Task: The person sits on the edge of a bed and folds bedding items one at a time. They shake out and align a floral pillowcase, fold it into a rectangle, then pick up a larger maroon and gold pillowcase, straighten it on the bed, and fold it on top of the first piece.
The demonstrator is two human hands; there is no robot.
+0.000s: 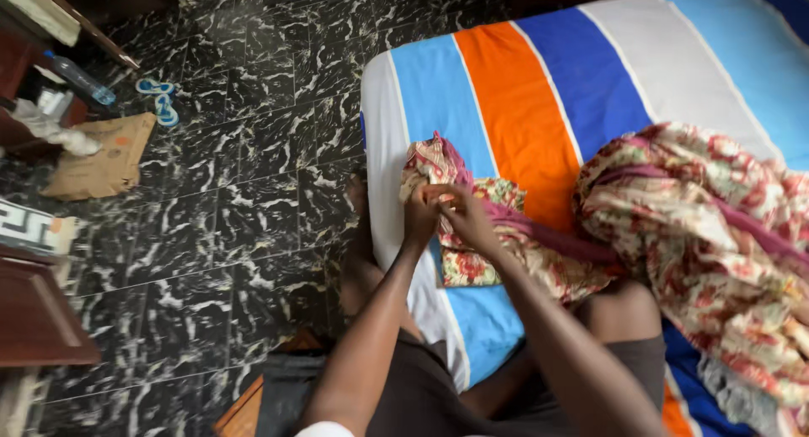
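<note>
A floral cloth with a purple border (pixel 472 235) lies on the striped bed (pixel 539 91), and a larger bunch of it (pixel 716 235) is heaped at the right. My left hand (pixel 419 216) and my right hand (pixel 466 219) meet at a corner of this cloth near the bed's left edge. Both pinch the fabric with closed fingers. My knees and dark shorts show at the bottom of the view.
The floor (pixel 236 201) is black marble-patterned tile. A flat piece of cardboard (pixel 105 159), a plastic bottle (pixel 80 79) and a pair of blue sandals (pixel 160 100) lie at the upper left. Dark wooden furniture (pixel 34 310) stands along the left edge.
</note>
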